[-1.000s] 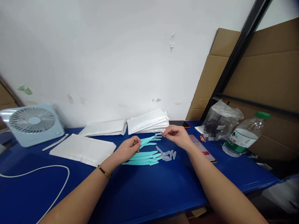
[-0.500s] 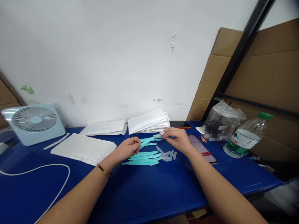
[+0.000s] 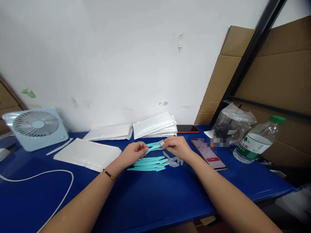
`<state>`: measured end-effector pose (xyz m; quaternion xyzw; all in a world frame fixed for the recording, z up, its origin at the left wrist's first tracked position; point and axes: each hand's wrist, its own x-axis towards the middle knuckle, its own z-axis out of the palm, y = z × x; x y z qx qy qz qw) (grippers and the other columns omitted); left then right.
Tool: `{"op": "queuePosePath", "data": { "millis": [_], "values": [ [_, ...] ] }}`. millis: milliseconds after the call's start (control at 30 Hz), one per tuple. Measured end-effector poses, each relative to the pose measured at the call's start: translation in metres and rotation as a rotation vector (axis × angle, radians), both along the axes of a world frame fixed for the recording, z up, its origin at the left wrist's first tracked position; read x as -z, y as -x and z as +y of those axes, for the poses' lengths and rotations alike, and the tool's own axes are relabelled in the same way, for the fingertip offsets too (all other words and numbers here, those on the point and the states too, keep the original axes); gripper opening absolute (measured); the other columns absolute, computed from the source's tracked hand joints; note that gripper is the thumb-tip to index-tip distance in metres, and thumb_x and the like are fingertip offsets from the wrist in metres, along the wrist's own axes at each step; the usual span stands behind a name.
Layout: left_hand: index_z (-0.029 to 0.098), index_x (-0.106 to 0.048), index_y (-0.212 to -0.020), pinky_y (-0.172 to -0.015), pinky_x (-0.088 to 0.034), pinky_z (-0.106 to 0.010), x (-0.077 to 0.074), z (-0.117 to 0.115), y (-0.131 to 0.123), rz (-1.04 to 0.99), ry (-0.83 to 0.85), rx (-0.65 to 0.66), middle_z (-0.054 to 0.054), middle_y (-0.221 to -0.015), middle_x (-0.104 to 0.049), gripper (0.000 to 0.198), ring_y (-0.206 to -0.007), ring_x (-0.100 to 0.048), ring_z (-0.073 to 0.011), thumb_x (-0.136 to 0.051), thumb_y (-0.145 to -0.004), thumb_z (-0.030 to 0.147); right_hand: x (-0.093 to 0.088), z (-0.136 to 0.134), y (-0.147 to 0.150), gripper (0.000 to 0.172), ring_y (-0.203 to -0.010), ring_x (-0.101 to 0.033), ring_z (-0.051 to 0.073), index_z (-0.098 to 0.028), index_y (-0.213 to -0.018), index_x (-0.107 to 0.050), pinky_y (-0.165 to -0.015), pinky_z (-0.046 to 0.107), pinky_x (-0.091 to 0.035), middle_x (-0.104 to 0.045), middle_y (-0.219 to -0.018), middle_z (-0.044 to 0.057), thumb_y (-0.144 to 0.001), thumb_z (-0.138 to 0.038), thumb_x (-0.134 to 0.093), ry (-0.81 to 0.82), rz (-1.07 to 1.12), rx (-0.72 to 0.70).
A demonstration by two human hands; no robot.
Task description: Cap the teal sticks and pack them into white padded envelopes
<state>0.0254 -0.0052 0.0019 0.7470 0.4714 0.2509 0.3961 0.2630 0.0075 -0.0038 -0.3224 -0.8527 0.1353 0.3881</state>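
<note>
A slim turquoise eyebrow razor [image 3: 154, 148] is raised slightly over the table between my two hands. My left hand [image 3: 135, 153] is closed round its handle end. At the razor's other end, the thumb and fingers of my right hand [image 3: 175, 147] pinch its tip, and they hide whether a cover sits there. Several more turquoise razors [image 3: 148, 164] lie side by side just below, with others partly hidden behind the raised one. To their right, under my right hand, is a loose group of small translucent blade covers [image 3: 173, 163].
White padded envelopes [image 3: 155, 126] are stacked by the wall, with one flat envelope [image 3: 86, 154] left of my hands. A phone [image 3: 209, 155], a water bottle [image 3: 259, 140] and a bagged cup [image 3: 229, 124] stand right. A fan [image 3: 37, 127] and a white cable [image 3: 69, 181] are left.
My right hand has moved left, closer to my left hand, along the razor. The translucent cover seen at its fingertips before is now hidden. My left hand has barely moved.
</note>
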Motion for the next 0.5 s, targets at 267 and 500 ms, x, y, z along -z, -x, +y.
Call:
{"op": "queuePosePath", "data": {
  "millis": [267,500],
  "values": [
    [0.020,-0.059,-0.109,-0.086,-0.041,-0.034,0.026,0.021,0.005,0.274,-0.341,-0.064,-0.008,-0.109,-0.058,0.051,-0.102,-0.050,-0.0254,-0.055,-0.071,0.054,0.013,0.022,-0.017,0.018,-0.084,-0.062,0.017,-0.022,-0.082,-0.070,-0.073,0.027,-0.047,-0.066,-0.094,0.004,-0.072,-0.013,-0.058,0.009,-0.236,0.068],
    [0.021,-0.060,-0.110,-0.090,-0.038,-0.035,0.033,0.031,0.000,0.330,-0.433,-0.085,-0.007,-0.111,-0.058,0.038,-0.104,-0.047,-0.0255,-0.050,-0.079,0.041,0.020,0.035,-0.013,0.015,-0.094,-0.059,0.021,-0.023,-0.088,-0.070,-0.079,0.030,-0.045,-0.063,-0.104,0.007,-0.075,-0.025,-0.063,0.098,-0.247,0.118]
  ]
}}
